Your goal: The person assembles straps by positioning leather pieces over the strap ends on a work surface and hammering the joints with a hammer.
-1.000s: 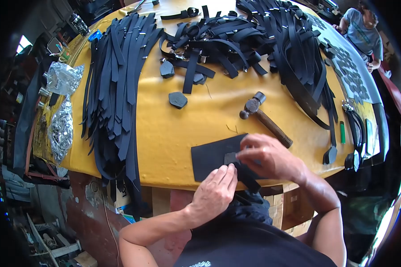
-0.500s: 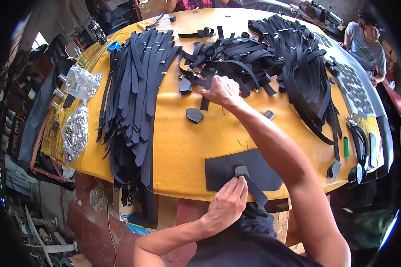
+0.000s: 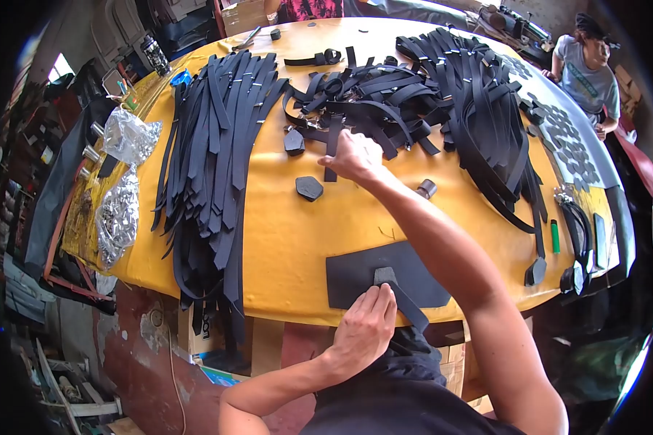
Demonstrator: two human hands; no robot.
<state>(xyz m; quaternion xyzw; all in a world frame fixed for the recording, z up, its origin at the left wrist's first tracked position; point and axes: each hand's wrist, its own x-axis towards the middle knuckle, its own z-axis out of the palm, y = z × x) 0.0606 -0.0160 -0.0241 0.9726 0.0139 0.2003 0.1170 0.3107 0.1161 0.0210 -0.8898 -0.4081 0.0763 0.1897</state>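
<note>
My left hand [image 3: 366, 322] is closed at the near edge of the table, its fingertips pinching a black strap [image 3: 411, 312]. A grey-faced tapered end piece [image 3: 385, 275] shows just beyond those fingertips. Under them lies a flat black mat [image 3: 348, 279]. My right hand [image 3: 355, 156] reaches out to the near side of a tangled heap of black straps with metal buckles [image 3: 392, 94]. Its fingers are curled, and whatever they hold is hidden. Beside its thumb a short buckled strap [image 3: 333, 138] lies upright in view. A dark block [image 3: 309, 188] sits nearer.
Long black straps [image 3: 218, 138] hang over the table's left front edge. Another strap bundle [image 3: 479, 123] lies at right, near a green lighter [image 3: 555, 236]. Clear bags of metal parts [image 3: 120, 217] stand far left. A person [image 3: 588, 72] is at the right side.
My right hand has drawn slightly back toward me, uncovering more of the short buckled strap. My left hand stays on its strap. The whole view has shifted a little.
</note>
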